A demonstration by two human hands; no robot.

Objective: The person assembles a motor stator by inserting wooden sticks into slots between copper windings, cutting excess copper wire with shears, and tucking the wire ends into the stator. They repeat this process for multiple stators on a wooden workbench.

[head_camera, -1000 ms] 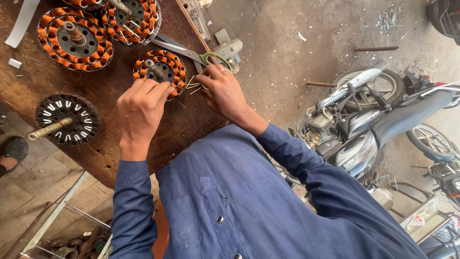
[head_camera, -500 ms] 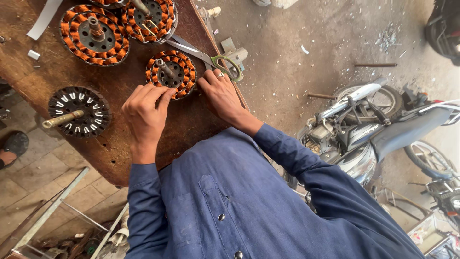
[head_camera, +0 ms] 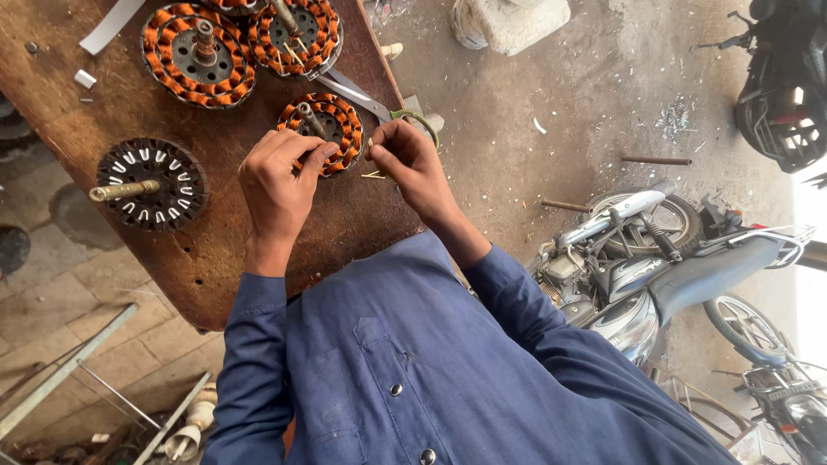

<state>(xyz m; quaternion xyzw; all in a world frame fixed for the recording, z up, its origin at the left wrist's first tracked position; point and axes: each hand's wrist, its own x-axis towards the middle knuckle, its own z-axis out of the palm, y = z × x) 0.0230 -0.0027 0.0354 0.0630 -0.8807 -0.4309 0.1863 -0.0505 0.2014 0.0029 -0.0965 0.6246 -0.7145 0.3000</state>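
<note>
A worn brown bench (head_camera: 215,232) fills the upper left, its right edge running down toward the person in a blue shirt (head_camera: 448,370). A motorcycle (head_camera: 655,267) stands on the ground to the right. Two large copper-wound stators (head_camera: 200,53) sit at the bench's far edge, and a bare dark stator (head_camera: 152,183) with a shaft lies near its left edge. A small copper-wound stator (head_camera: 323,129) lies close to the right edge, scissors (head_camera: 379,102) just beyond it. The left hand (head_camera: 277,185) curls onto the small stator's near rim, fingertips pressing it. The right hand (head_camera: 412,159) pinches a thin pale strip (head_camera: 370,148) just beside that stator
</note>
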